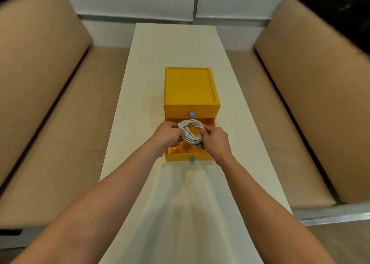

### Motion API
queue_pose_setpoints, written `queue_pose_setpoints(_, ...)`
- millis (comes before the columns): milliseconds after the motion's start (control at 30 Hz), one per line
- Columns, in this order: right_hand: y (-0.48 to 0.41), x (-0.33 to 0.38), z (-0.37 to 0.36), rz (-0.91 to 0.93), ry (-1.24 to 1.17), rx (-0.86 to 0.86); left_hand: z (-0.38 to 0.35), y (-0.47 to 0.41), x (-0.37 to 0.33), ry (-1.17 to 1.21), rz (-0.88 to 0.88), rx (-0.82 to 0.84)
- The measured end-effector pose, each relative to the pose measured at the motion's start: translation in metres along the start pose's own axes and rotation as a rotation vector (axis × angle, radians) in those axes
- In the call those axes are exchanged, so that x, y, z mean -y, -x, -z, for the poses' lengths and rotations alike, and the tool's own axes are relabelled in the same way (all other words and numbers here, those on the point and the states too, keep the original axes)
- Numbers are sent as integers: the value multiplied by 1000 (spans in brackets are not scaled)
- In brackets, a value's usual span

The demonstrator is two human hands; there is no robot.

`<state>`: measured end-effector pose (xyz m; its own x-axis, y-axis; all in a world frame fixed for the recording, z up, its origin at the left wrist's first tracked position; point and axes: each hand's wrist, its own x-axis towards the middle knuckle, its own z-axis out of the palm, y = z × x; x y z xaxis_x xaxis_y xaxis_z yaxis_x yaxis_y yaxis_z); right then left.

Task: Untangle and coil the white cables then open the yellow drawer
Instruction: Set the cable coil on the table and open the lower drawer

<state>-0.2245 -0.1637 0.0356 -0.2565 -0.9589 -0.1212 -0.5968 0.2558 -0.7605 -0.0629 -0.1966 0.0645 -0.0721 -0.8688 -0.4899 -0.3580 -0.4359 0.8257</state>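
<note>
My left hand [167, 135] and right hand [216, 141] each grip one side of the coiled bundle of white cables [190, 131], fingers curled around its loops. The coil is over the pulled-out lower drawer [180, 156] of the yellow two-drawer box [190, 87]. The box's upper drawer [176, 111] is closed.

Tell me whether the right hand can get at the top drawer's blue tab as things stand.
Likely yes, once it lets go: the right hand pinches the cable coil, which the left hand also holds, and the tab shows uncovered just beyond them.
</note>
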Motion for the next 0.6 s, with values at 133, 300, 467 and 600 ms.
queue_pose_setpoints(133, -20, -12, -16, -119, 96, 67, 2, -14, 1, -302, 18, 104)
queue_pose_setpoints(300, -37, -15, -24, -188, 197, 110, 31, -9, -24, -656, -264, -10)
queue_pose_setpoints(467, -48, -11, -25, -225, 271, 143, 47, -14, -42, -588, -722, -391)
queue_pose_setpoints(600, -47, -8, -26, -143, 444, 157, 50, -39, -42, -593, -639, -356)
